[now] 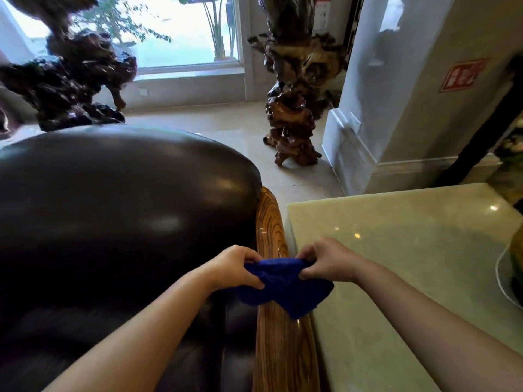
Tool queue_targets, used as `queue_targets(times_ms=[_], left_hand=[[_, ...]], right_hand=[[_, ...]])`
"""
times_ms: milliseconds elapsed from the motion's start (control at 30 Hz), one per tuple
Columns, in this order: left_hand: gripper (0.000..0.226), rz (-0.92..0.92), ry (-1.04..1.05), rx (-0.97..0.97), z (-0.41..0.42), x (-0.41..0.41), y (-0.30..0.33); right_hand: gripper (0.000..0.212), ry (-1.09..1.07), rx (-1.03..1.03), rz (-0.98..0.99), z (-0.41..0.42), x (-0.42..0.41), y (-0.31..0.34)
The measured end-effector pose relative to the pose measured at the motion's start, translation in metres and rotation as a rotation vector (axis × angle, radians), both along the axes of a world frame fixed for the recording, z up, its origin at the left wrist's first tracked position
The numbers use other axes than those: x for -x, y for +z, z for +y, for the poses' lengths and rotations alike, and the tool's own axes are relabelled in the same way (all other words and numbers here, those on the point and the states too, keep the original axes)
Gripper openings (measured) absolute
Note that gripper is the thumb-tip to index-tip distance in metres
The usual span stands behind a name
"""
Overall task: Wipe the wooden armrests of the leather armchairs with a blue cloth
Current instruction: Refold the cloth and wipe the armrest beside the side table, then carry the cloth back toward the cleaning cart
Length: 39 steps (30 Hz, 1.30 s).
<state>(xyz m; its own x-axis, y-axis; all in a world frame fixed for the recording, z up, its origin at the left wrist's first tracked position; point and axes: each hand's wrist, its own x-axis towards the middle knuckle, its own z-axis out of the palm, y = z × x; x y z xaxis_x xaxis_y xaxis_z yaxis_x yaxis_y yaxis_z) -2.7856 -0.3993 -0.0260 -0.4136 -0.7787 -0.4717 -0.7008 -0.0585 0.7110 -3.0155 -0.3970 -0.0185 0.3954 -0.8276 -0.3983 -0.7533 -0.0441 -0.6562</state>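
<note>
A dark brown leather armchair (119,210) fills the left half of the view. Along its right side runs a striped wooden armrest (271,222), glossy and curving toward me. A blue cloth (283,284) is bunched over the armrest about halfway along it. My left hand (235,267) pinches the cloth's left end, over the leather beside the wood. My right hand (328,261) pinches the right end, just past the armrest's outer edge. Part of the cloth hangs down over the wood toward the table side.
A pale stone-topped table (410,250) stands right against the armrest, with a white-rimmed object (506,281) at its far right edge. Two gnarled root-wood sculptures (297,89) (70,80) stand on the tiled floor behind, beside a white pillar (396,94) and a window.
</note>
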Motion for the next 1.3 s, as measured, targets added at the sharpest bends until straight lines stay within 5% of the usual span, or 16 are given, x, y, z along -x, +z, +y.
queue_targets(times_ms=[333, 700, 1300], left_hand=[[0.034, 0.037, -0.011, 0.077, 0.070, -0.033, 0.196], [0.038, -0.022, 0.163, 0.271, 0.188, -0.138, 0.336], [0.032, -0.066, 0.603, 0.292, 0.541, -0.464, 0.388]], right_hand=[[0.016, 0.183, 0.102, 0.028, 0.047, -0.022, 0.198], [0.018, 0.432, 0.270, 0.026, 0.120, -0.133, 0.345], [0.014, 0.971, 0.357, -0.087, 0.357, -0.514, 0.382]])
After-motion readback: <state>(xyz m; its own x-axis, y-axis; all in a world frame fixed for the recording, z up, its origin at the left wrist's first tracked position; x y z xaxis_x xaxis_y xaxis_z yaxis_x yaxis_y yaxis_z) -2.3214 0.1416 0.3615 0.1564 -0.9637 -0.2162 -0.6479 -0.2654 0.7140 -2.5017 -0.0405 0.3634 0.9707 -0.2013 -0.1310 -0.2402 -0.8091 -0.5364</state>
